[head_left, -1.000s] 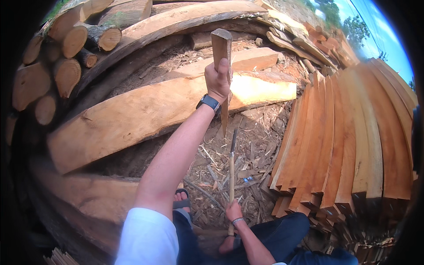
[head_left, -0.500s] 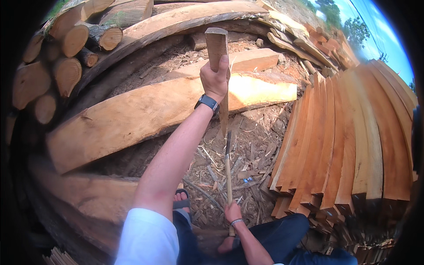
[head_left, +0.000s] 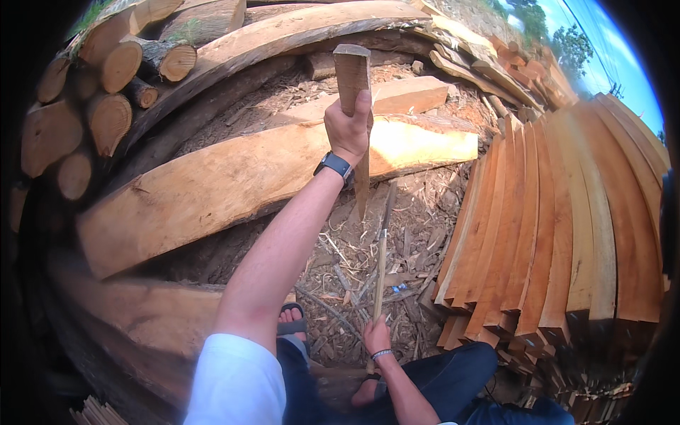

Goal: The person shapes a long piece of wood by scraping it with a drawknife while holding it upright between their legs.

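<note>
A squared wooden stake (head_left: pixel 352 74), narrowed toward its lower end, stands nearly upright in my left hand (head_left: pixel 348 129). My fingers are wrapped round its upper part, and the thumb lies along its side. Lower and nearer my body, my right hand (head_left: pixel 377 336) is closed round the long wooden handle of a machete (head_left: pixel 380 273). Its dark, narrow blade points away from me, just right of the stake's tapered tip, with a small gap between them. Whether the stake's tip touches the ground is hard to tell.
A thick plank (head_left: pixel 191 191) lies across the ground behind my left arm. Stacked sawn boards (head_left: pixel 567 219) rise at the right, with cut logs (head_left: pixel 122 65) piled far left. Wood chips and sticks (head_left: pixel 418 241) litter the ground; my sandalled foot (head_left: pixel 291 319) is close by.
The machete's blade has swung up and to the right, away from the stake's tip. My left hand and the stake have shifted very slightly right.
</note>
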A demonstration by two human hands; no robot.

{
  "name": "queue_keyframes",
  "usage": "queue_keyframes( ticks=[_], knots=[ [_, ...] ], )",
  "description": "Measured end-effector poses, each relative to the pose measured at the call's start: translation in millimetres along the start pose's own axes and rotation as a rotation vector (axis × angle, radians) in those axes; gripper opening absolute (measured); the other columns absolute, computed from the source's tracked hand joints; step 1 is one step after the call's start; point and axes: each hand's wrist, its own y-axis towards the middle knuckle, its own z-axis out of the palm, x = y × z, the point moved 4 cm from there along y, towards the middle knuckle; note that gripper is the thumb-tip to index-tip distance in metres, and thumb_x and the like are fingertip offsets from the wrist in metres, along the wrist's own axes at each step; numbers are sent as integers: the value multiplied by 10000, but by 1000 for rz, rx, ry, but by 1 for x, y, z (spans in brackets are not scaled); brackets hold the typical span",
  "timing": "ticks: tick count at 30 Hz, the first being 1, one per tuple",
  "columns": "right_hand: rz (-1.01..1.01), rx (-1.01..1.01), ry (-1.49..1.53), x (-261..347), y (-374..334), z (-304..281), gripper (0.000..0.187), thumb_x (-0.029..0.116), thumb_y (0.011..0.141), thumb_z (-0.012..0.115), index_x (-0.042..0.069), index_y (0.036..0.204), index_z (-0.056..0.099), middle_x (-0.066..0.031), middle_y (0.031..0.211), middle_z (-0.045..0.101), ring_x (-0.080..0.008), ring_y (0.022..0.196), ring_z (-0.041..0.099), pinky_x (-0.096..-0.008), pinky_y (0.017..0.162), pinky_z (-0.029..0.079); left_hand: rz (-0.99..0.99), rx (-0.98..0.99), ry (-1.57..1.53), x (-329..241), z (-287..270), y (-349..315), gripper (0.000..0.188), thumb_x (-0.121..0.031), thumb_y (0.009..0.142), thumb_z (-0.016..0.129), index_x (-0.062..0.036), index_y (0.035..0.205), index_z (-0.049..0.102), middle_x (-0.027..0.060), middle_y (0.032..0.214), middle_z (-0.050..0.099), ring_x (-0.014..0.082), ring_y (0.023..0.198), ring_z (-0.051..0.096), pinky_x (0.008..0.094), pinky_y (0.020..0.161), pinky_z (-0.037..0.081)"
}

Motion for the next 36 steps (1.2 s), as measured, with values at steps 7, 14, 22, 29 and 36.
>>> queue_keyframes(
  ticks=[7,14,22,29,36],
  knots=[
    [-13,172,-95,-22,-6,20,286,198,896,549,-58,997,469,-348,807,615,-531,829,599,-569,738,485,-33,-12,-11,-1,-2,0,699,-700,839,533,-27,650,564,38,542,551,140,537,548,312,512,414],
    [65,198,-145,-19,-8,14,301,204,896,539,-67,1010,470,-357,815,615,-520,844,607,-565,752,488,-6,-79,46,9,-4,7,707,-697,837,535,-12,667,582,66,558,574,175,574,592,332,552,442],
    [68,150,-97,-9,-1,8,333,203,896,531,-72,1072,461,-356,850,621,-516,876,608,-559,784,489,9,-231,180,9,-17,6,678,-667,829,561,-3,707,623,93,584,616,229,599,637,370,582,470],
    [75,179,-108,-22,-3,15,309,220,911,523,-46,1057,465,-370,851,607,-524,880,597,-562,781,480,-12,-254,142,8,-28,5,675,-665,827,566,-5,692,609,85,571,607,221,599,637,369,578,469],
    [4,265,-212,-32,8,21,354,265,930,502,-72,1037,511,-358,858,615,-520,865,600,-560,792,481,5,-220,117,7,-25,10,690,-686,823,548,-15,671,595,83,549,587,216,567,618,358,559,455]
  ],
)
